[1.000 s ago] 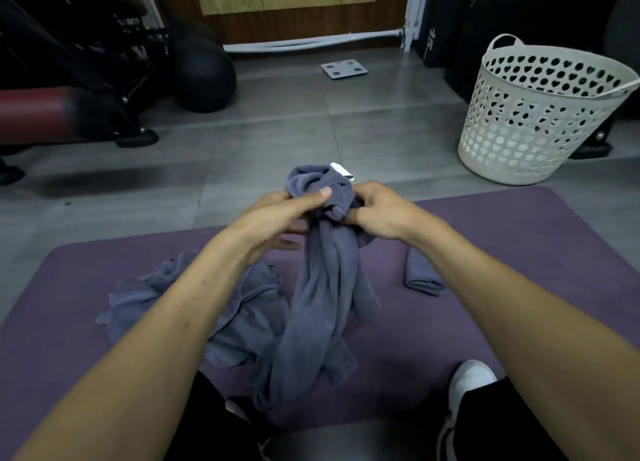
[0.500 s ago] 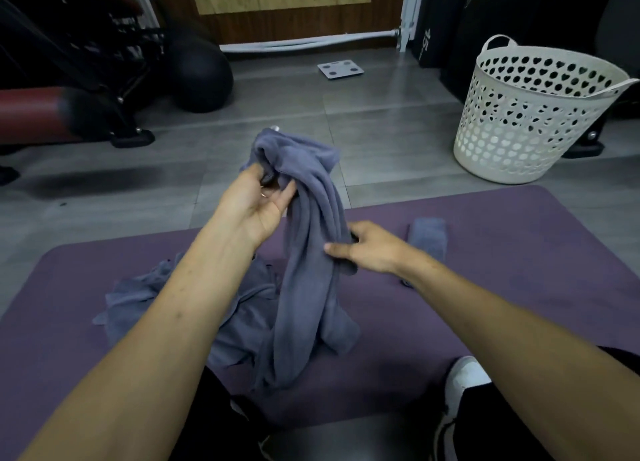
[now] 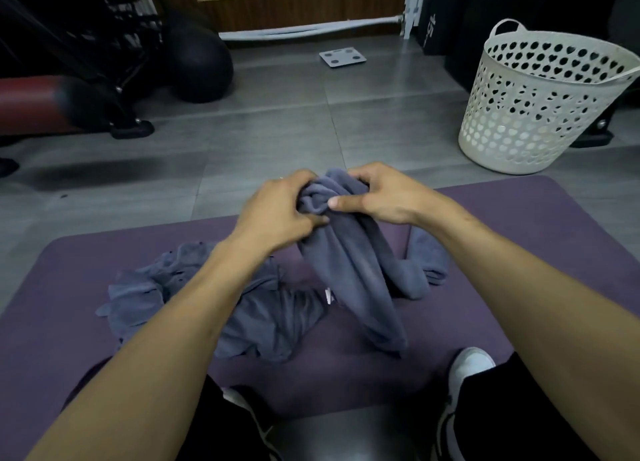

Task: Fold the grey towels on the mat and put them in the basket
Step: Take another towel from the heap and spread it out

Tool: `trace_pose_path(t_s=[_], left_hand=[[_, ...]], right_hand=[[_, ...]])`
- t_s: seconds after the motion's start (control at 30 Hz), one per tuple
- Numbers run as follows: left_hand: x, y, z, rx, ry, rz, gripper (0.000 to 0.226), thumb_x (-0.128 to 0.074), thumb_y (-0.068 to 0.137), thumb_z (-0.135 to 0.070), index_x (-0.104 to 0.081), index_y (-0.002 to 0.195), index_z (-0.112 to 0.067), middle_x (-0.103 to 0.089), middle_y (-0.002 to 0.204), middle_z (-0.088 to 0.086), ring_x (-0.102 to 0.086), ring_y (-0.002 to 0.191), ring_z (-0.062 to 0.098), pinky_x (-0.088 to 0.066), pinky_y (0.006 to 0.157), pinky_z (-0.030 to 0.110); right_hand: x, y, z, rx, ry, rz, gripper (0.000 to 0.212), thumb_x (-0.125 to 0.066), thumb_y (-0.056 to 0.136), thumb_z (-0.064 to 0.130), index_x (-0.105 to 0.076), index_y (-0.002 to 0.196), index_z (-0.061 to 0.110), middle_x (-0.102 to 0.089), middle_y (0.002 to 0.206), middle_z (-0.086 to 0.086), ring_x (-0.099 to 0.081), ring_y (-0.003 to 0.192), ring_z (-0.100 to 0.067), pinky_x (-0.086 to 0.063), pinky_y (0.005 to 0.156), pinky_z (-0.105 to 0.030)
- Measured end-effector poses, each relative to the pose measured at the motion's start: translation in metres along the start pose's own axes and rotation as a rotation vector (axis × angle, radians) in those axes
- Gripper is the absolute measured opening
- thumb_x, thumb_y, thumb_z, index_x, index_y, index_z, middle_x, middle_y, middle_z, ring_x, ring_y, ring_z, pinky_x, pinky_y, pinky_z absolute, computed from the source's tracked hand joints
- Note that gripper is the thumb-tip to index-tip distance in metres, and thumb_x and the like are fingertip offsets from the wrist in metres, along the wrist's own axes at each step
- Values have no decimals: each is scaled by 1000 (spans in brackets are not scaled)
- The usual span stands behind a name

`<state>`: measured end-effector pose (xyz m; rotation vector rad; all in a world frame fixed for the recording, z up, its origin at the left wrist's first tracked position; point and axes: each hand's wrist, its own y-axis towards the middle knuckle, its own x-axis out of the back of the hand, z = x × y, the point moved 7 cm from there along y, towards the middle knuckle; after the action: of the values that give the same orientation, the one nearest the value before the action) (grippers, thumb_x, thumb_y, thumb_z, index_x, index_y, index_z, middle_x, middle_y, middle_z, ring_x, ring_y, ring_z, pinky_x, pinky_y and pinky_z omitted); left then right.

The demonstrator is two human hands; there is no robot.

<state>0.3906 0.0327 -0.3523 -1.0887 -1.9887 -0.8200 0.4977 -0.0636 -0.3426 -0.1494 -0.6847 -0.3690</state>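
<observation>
Head view: left hand (image 3: 277,211) and right hand (image 3: 384,197) are pinching the bunched top of a grey towel (image 3: 360,277), each grip curled round it, its tail trailing onto the purple mat (image 3: 519,252). Crumpled towels (image 3: 194,297) are lying beside it; the white basket (image 3: 533,107) is standing on the floor beyond.

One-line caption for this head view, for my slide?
Both hands, left and right, grip a bunched grey towel above the purple mat.

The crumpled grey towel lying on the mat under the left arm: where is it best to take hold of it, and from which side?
Probably at the loose edge of the crumpled towel, coming from above on its left side. That edge lies flat and free on the mat, while the left forearm covers the middle.
</observation>
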Motion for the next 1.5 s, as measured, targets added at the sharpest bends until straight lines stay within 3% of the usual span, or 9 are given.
trace_pose_path(t_s=[0.23, 0.33, 0.47, 0.57, 0.73, 0.87, 1.03, 1.2, 1.5], left_hand=[[13, 0, 25, 461, -881, -187, 16, -64, 89, -21, -65, 105, -20, -70, 85, -2, -66, 66, 7, -52, 53, 23], [14, -2, 47, 520, -652, -186, 37, -72, 74, -38, -59, 106, -23, -69, 101, 5, -68, 93, 21, -57, 72, 31], [-6, -5, 32, 242, 81, 183, 116, -83, 61, -43, -12, 152, -27, -15, 159, 11, -16, 146, 27, -25, 117, 41], [-11, -9, -1, 11, 57, 127, 76, -69, 65, -50, -46, 133, -26, -55, 133, 4, -51, 122, 25, -47, 97, 42], [22, -3, 24, 272, -429, -145, 21, -66, 65, -15, -64, 86, -20, -68, 84, -1, -63, 83, 15, -50, 72, 30], [21, -6, 53, 442, -526, -6, 42, -77, 72, -20, -63, 111, -18, -70, 105, 3, -65, 95, 20, -55, 83, 38], [0, -8, 10, 91, -129, 125, 99, -77, 70, -13, -21, 151, -23, -35, 151, 2, -35, 137, 15, -34, 99, 18], [7, -4, 5, 106, -225, 0, 33, -54, 59, -18, -67, 88, -10, -72, 86, 12, -61, 78, 12, -52, 68, 35], [5, -16, 4, 276, -734, 260, 63, -77, 59, -7, -58, 116, -25, -69, 102, -3, -65, 96, 7, -50, 85, 21]], right_hand=[[-29, -17, -55, -266, -118, 133, 62, -80, 69, 47, -58, 122, 25, -64, 117, 9, -61, 106, -11, -48, 88, -25], [-20, -15, -48, -255, -208, 12, 7, -66, 83, 22, -63, 81, 17, -66, 82, -1, -60, 77, -16, -44, 56, -24], [-3, -13, -13, -78, -48, -64, 18, -57, 82, 8, -54, 65, 12, -51, 59, 5, -42, 52, -3, -35, 48, -24], [1, -9, 9, 42, 14, -148, 7, -62, 81, 11, -62, 74, 9, -60, 66, 1, -50, 60, -5, -43, 58, -27], [-5, -23, -18, -160, 4, 49, 34, -78, 76, 34, -63, 104, 24, -68, 94, 9, -65, 84, -6, -51, 66, -21], [-6, -30, -39, -262, -124, 98, 15, -69, 80, 16, -56, 72, 13, -59, 63, 1, -57, 52, -14, -43, 43, -22], [2, -15, -7, -36, -115, -51, 8, -63, 70, 12, -55, 68, 13, -57, 63, -1, -49, 60, -13, -39, 51, -30], [15, -9, -7, 1, 98, -225, 41, -78, 67, 23, -64, 105, 22, -70, 97, 4, -66, 89, -11, -54, 78, -27], [19, -12, -15, -30, -165, -225, 16, -56, 76, 10, -69, 84, 15, -71, 80, -3, -64, 81, -19, -51, 68, -33]])
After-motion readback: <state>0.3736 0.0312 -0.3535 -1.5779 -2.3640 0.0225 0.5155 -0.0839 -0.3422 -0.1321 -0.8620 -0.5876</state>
